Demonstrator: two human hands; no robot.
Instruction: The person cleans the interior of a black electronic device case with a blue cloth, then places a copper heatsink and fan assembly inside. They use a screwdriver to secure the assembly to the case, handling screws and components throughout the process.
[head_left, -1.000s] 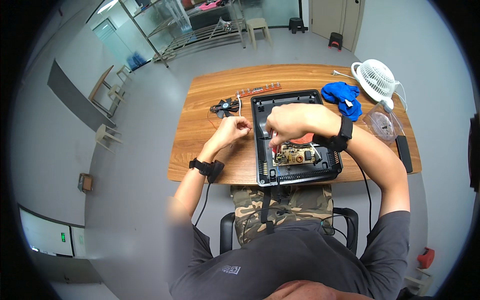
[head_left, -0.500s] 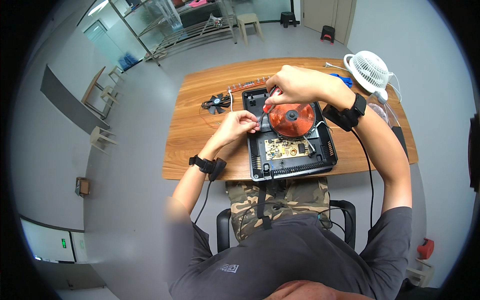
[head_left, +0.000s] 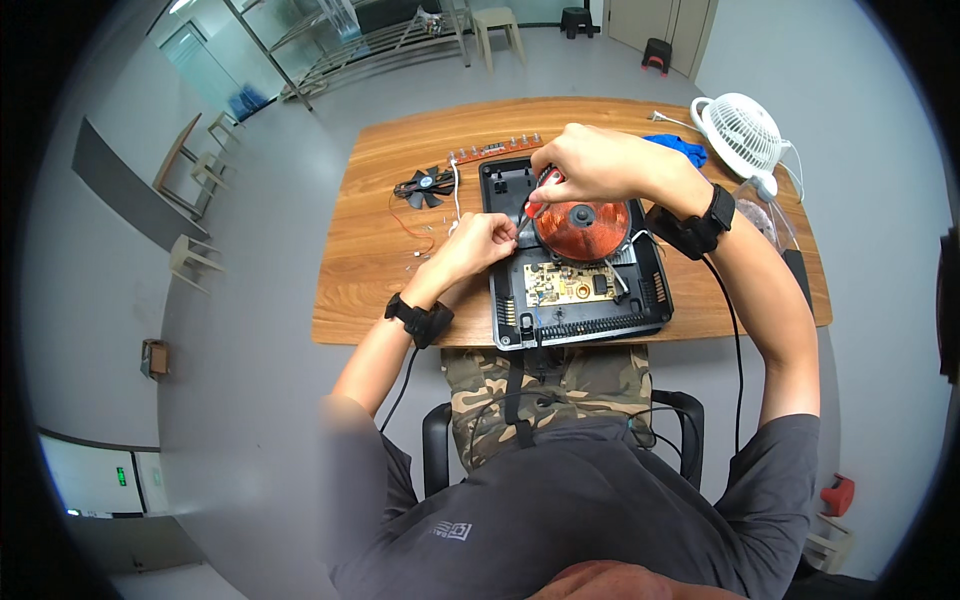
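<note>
Open black casing (head_left: 575,316) sat on the wood table (head_left: 365,240), white fan (head_left: 741,128) off back right, right hand (head_left: 585,165) kinda blocking its far edge, copper-red coil (head_left: 583,237) and tan circuit board (head_left: 560,283) showing inside, left hand (head_left: 480,243) pinched, couldn't tell on what, and a red-handled tool (head_left: 531,209) gripped in the right.

The camera looks down from head height, over the near grey shirt (head_left: 570,500), onto the close table (head_left: 360,290), and reaches shelves (head_left: 385,52) at the far left.
</note>
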